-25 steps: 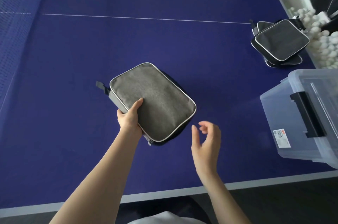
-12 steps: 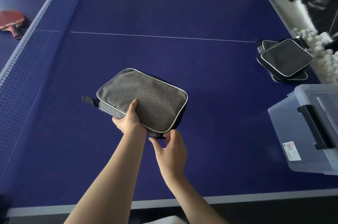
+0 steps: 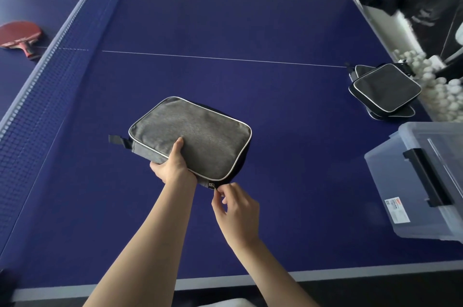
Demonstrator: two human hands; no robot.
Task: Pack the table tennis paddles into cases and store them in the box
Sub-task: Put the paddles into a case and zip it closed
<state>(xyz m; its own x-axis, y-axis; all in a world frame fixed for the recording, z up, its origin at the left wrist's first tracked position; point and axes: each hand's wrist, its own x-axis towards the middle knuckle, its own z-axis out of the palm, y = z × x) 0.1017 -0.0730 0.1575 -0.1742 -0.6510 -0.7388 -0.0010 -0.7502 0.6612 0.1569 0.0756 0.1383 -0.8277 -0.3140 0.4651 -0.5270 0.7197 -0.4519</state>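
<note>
A grey paddle case (image 3: 200,133) with white piping lies on the blue table. My left hand (image 3: 172,166) grips its near edge, thumb on top. My right hand (image 3: 235,209) pinches the zipper pull at the case's near corner. A red paddle (image 3: 21,37) lies beyond the net at the far left. Two dark cases (image 3: 385,89) are stacked at the right. A clear plastic box (image 3: 426,181) with a black latch and its lid on stands at the right edge.
The net (image 3: 50,63) runs along the left side. A heap of white balls (image 3: 441,91) lies off the table's right edge behind the stacked cases. The table's near edge (image 3: 225,281) is close to my body.
My right hand came in from the open table and closed its fingers on the zipper pull. The view tilted up, showing the net and red paddle.
</note>
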